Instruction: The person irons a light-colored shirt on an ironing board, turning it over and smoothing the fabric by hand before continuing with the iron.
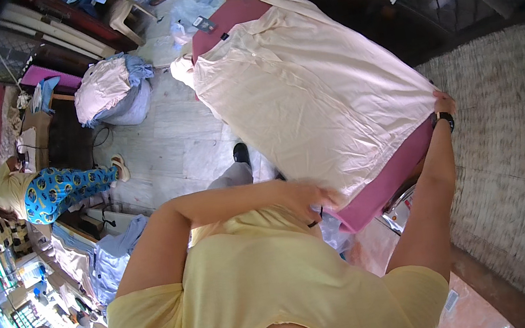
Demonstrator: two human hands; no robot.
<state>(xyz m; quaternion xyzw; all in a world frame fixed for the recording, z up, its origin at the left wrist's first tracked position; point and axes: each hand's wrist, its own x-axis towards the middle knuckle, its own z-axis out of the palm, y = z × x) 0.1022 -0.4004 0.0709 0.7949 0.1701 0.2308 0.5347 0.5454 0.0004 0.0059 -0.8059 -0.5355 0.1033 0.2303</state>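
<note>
Hands first: left hand (311, 199) sits at the near edge of the desk (380, 191), fingers curled over the hem of the cream shirt (306, 91); pinch or flat press, cannot tell, blurred. Right hand (443, 102) at the desk's right edge, fingers closed on the shirt's side hem; dark watch (444, 118) on that wrist.

Shirt lies flat, front up, on the pink-covered desk and spans most of it, collar toward the far end.

Handling, my read: light, thin woven fabric, fully limp, no stiffness. Won't slip on the padded cover, but sags and creases wherever it's unsupported. Not fragile. Best grip points are hems, side seams and shoulder seams, two hands well apart and kept taut. A single-point grab would bunch it.

Metal object (398, 212) just beyond the near right corner, half hidden.

Beyond the far end: bundle of clothes (111, 91) on the floor, another person in blue patterned trousers (58, 189) well off left.
</note>
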